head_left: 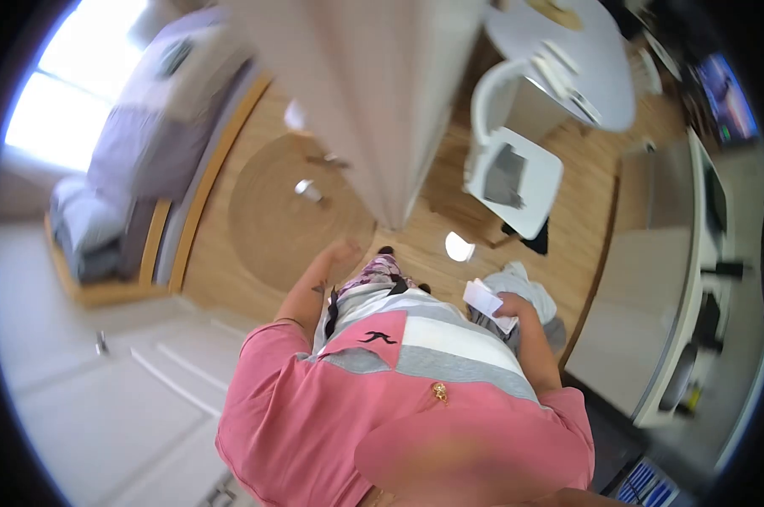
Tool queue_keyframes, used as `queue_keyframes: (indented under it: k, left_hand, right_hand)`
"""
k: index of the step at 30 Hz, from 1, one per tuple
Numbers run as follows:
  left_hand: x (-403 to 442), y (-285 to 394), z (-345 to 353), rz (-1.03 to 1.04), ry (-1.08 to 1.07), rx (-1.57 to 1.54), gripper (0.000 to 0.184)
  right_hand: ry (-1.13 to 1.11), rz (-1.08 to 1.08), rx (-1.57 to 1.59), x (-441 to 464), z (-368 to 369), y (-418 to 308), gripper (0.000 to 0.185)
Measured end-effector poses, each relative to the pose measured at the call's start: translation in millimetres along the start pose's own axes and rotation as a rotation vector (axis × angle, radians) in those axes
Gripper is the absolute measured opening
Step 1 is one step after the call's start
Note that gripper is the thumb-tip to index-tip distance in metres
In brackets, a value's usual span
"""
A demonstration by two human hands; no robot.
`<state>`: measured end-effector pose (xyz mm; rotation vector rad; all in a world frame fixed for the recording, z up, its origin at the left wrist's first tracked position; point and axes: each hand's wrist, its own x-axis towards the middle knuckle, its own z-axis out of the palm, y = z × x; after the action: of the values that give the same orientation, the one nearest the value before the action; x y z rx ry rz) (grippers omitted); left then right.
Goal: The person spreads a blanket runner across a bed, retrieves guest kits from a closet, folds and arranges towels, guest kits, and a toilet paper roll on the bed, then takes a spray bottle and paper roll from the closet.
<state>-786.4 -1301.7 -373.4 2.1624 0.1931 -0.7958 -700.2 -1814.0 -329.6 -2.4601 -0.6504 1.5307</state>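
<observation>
My right hand (514, 309) is closed round a white folded item (483, 299), low at my side. Beside and beneath it is a bundle of grey and white cloth (527, 289); whether the hand also holds this cloth I cannot tell. My left hand (341, 252) is out in front of me, over the edge of a round woven rug (272, 228). It is blurred, and its fingers cannot be made out.
A wall edge (382, 101) stands directly ahead. Right of it are a white chair (538, 173) with a grey cloth (505, 176) and a white table (601, 51). A bed (158, 118) is at the left. A small white object (309, 190) lies on the rug.
</observation>
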Motion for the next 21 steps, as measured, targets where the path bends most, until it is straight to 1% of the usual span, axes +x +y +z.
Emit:
queue_keyframes:
  k: [1, 2, 4, 5, 6, 8, 10, 11, 12, 13, 14, 15, 16, 17, 18, 19, 20, 21]
  left_hand:
    - [-27.4, -15.7, -13.0, -0.212, 0.162, -0.220, 0.040]
    - [-55.4, -29.7, -26.9, -0.381, 0.378, -0.467, 0.039]
    - [-68.3, -139.4, -10.7, -0.412, 0.558, -0.697, 0.041]
    - [-76.7, -187.1, -6.2, -0.413, 0.654, -0.808, 0.042]
    - [-97.2, -186.5, -11.3, -0.421, 0.692, -0.845, 0.044]
    - [-139.3, -173.1, -25.0, -0.439, 0.768, -0.939, 0.049]
    - [-164.8, -169.5, -56.7, -0.255, 0.909, -0.831, 0.063]
    - [-180.6, -159.0, -84.3, -0.193, 0.897, -0.666, 0.065]
    - [-197.3, -145.8, -117.8, -0.129, 0.879, -0.502, 0.067]
    - [-212.1, -133.8, -147.5, -0.140, 0.887, -0.503, 0.067]
    - [-226.4, -123.1, -176.7, 0.005, 0.886, -0.250, 0.069]
    - [-238.3, -115.9, -202.0, 0.145, 0.870, -0.002, 0.071]
    - [-248.1, -114.5, -227.3, 0.137, 0.877, -0.008, 0.071]
    - [-255.3, -115.5, -250.8, 0.109, 0.727, -0.086, 0.072]
    - [-260.0, -120.5, -268.8, 0.083, 0.574, -0.170, 0.072]
    - [-262.7, -130.5, -283.7, -0.012, 0.528, -0.210, 0.066]
    - [-261.6, -142.2, -297.1, -0.015, 0.532, -0.222, 0.066]
    - [-259.4, -153.4, -310.8, -0.015, 0.557, -0.343, 0.063]
  right_hand:
    - [-0.078, -0.137, -0.056, 19.7, -8.1, -27.1, 0.056]
    - [-0.103, -0.163, -0.104, 40.1, -15.9, -61.3, 0.056]
    - [-0.042, -0.411, -0.171, 69.3, -30.7, -153.7, 0.061]
    - [-0.009, -0.325, -0.302, 76.0, -38.9, -207.4, 0.063]
    - [0.034, -0.238, -0.427, 81.0, -49.2, -261.9, 0.065]
    - [0.007, -0.341, -0.397, 99.8, -63.3, -355.8, 0.064]
    - [0.069, -0.540, -0.438, 130.4, -70.8, -436.2, 0.058]
    - [0.052, -0.549, -0.440, 139.0, -75.6, -479.0, 0.058]
    - [-0.005, -0.583, -0.517, 143.4, -83.7, -524.5, 0.055]
    - [-0.053, -0.619, -0.594, 149.3, -92.9, -566.7, 0.051]
    - [-0.058, -0.628, -0.599, 157.9, -98.3, -605.9, 0.051]
    - [-0.114, -0.734, -0.620, 165.2, -103.0, -640.4, 0.050]
    - [-0.169, -0.838, -0.640, 170.3, -109.0, -673.7, 0.049]
    - [-0.179, -0.842, -0.648, 167.2, -120.2, -707.2, 0.049]
    - [-0.167, -0.903, -0.540, 158.5, -133.7, -738.3, 0.050]
    - [-0.155, -0.959, -0.431, 155.3, -143.9, -761.8, 0.051]
    - [-0.166, -0.957, -0.439, 161.0, -152.4, -778.8, 0.051]
    - [-0.130, -0.944, -0.180, 168.9, -162.3, -792.9, 0.049]
